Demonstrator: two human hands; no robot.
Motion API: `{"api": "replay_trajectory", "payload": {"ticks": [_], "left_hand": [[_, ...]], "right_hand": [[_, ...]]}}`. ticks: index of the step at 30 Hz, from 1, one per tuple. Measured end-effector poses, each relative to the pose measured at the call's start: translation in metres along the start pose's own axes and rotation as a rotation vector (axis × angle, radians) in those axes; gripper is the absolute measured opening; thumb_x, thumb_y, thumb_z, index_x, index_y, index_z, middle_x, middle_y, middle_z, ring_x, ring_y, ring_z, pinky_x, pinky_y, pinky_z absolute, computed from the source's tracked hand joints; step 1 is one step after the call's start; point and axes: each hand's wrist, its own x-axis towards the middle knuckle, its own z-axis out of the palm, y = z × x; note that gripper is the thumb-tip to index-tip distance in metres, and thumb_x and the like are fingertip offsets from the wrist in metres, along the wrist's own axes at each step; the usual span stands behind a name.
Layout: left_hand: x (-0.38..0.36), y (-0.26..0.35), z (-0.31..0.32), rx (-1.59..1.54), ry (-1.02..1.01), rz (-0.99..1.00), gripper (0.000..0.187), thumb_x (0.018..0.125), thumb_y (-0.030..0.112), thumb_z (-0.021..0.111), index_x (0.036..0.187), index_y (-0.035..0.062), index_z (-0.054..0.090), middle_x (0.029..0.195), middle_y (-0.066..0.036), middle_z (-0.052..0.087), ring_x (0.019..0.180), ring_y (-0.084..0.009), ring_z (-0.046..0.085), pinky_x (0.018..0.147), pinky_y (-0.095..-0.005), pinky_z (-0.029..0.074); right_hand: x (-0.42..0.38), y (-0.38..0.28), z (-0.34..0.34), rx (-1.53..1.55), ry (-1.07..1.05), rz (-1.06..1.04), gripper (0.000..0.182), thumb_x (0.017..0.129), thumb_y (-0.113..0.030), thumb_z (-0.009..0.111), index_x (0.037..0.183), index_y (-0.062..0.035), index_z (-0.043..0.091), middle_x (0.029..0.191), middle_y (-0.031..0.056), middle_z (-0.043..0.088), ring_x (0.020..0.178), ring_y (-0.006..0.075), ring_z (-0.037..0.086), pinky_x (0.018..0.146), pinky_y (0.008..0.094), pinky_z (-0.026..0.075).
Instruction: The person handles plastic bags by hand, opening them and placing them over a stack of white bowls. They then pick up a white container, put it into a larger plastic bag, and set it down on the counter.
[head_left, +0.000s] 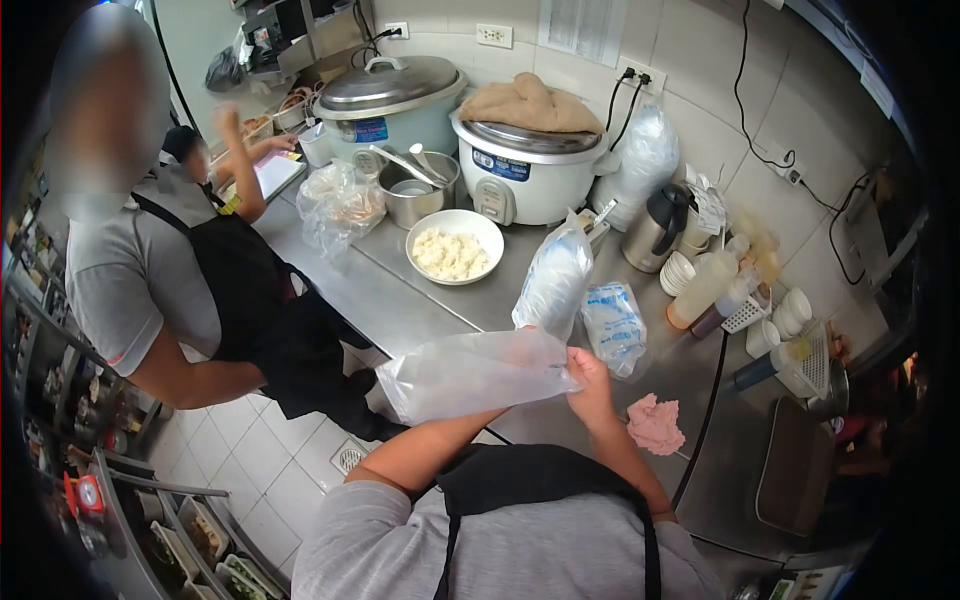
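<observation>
A long clear plastic bag (470, 378) stretches sideways in front of my chest, over the near edge of the steel counter. My right hand (590, 383) pinches its right end between thumb and fingers. Mostly behind the cloudy film is my left hand (537, 345), closed on the bag near the same end; its fingers show only faintly. Just beyond stand a tall bundle of plastic bags (556, 275) and a blue-printed plastic pack (614, 328). A crumpled pink cloth (655, 424) lies right of my right forearm.
A white bowl of rice (452, 250) sits mid-counter, before two rice cookers (530, 170), one topped with a brown cloth. A steel pot (415, 200), a thermal jug (655, 230) and sauce bottles (700, 290) stand around. A co-worker (180, 260) in a black apron is close on my left.
</observation>
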Motion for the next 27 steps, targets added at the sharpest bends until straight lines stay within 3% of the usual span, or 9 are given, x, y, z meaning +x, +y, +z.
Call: {"api": "replay_trajectory", "payload": {"ticks": [3, 6, 9, 10, 13, 15, 20, 24, 27], "left_hand": [[0.003, -0.003, -0.016, 0.612, -0.089, 0.144, 0.016, 0.080, 0.016, 0.048, 0.092, 0.0050, 0.049, 0.086, -0.003, 0.052, 0.076, -0.0146, 0.051, 0.063, -0.0280, 0.043], [0.001, 0.009, -0.005, -0.453, 0.293, -0.068, 0.014, 0.077, 0.017, 0.051, 0.085, 0.0062, 0.050, 0.078, -0.002, 0.050, 0.069, -0.0151, 0.049, 0.057, -0.0292, 0.042], [0.005, 0.017, -0.025, -1.018, -0.351, -0.011, 0.021, 0.077, 0.025, 0.052, 0.086, 0.0071, 0.051, 0.085, -0.005, 0.052, 0.074, -0.0166, 0.052, 0.059, -0.0293, 0.044], [0.018, 0.010, -0.026, -1.127, -0.789, 0.024, 0.030, 0.078, 0.032, 0.050, 0.093, 0.0071, 0.050, 0.089, -0.008, 0.053, 0.078, -0.0182, 0.053, 0.063, -0.0300, 0.045], [0.013, 0.032, -0.003, -0.859, -0.170, -0.443, 0.029, 0.080, 0.030, 0.046, 0.096, 0.0056, 0.048, 0.088, -0.006, 0.053, 0.071, -0.0150, 0.051, 0.058, -0.0292, 0.045], [0.014, 0.042, -0.001, -0.496, -0.068, -0.619, 0.030, 0.081, 0.027, 0.046, 0.099, 0.0044, 0.045, 0.090, -0.005, 0.052, 0.070, -0.0122, 0.050, 0.056, -0.0277, 0.044], [0.034, 0.043, -0.042, -0.259, -0.667, -0.364, 0.023, 0.081, 0.026, 0.051, 0.087, 0.0033, 0.052, 0.072, -0.003, 0.055, 0.061, -0.0104, 0.052, 0.053, -0.0220, 0.043], [0.032, 0.098, 0.015, -0.239, -0.174, -0.307, 0.026, 0.082, 0.028, 0.050, 0.080, 0.0026, 0.053, 0.061, -0.003, 0.052, 0.049, -0.0097, 0.048, 0.044, -0.0220, 0.038], [0.058, 0.058, -0.017, -0.372, -0.425, -0.286, 0.028, 0.083, 0.030, 0.048, 0.079, 0.0027, 0.053, 0.061, -0.004, 0.053, 0.050, -0.0102, 0.050, 0.043, -0.0225, 0.038]], "right_hand": [[0.003, 0.005, -0.005, -0.022, 0.011, 0.125, 0.017, 0.085, -0.016, 0.042, 0.089, -0.0024, 0.052, 0.078, 0.0014, 0.057, 0.070, 0.0087, 0.052, 0.064, 0.0207, 0.042], [0.011, -0.020, 0.002, 0.872, 0.264, 0.273, 0.017, 0.086, -0.018, 0.040, 0.089, -0.0037, 0.048, 0.073, 0.0022, 0.056, 0.062, 0.0122, 0.052, 0.060, 0.0255, 0.043], [0.022, -0.035, -0.004, 1.096, 0.323, 0.337, 0.014, 0.085, -0.020, 0.039, 0.089, -0.0087, 0.046, 0.065, 0.0017, 0.050, 0.052, 0.0147, 0.047, 0.053, 0.0288, 0.040], [0.022, -0.033, -0.005, 1.154, 0.215, 0.291, 0.013, 0.085, -0.021, 0.039, 0.089, -0.0105, 0.046, 0.064, 0.0010, 0.048, 0.050, 0.0136, 0.045, 0.050, 0.0274, 0.039], [0.020, -0.033, -0.018, 1.194, -0.006, 0.234, 0.011, 0.085, -0.025, 0.041, 0.090, -0.0161, 0.046, 0.059, -0.0010, 0.040, 0.045, 0.0101, 0.037, 0.041, 0.0235, 0.032], [0.023, -0.044, -0.022, 1.067, -0.047, 0.279, 0.010, 0.086, -0.025, 0.041, 0.091, -0.0174, 0.045, 0.058, -0.0022, 0.037, 0.044, 0.0079, 0.033, 0.038, 0.0209, 0.028], [0.028, -0.042, -0.028, 0.838, -0.168, 0.287, 0.014, 0.086, -0.026, 0.042, 0.085, -0.0131, 0.048, 0.058, -0.0040, 0.038, 0.045, 0.0052, 0.035, 0.038, 0.0182, 0.027], [0.015, -0.019, -0.015, 0.843, -0.281, 0.445, 0.023, 0.086, -0.029, 0.042, 0.080, -0.0088, 0.049, 0.068, -0.0015, 0.045, 0.058, 0.0082, 0.045, 0.054, 0.0212, 0.039], [0.006, -0.010, 0.000, 1.051, -0.344, 0.486, 0.026, 0.084, -0.032, 0.044, 0.078, -0.0075, 0.051, 0.078, 0.0031, 0.052, 0.075, 0.0148, 0.052, 0.071, 0.0305, 0.043]]}}
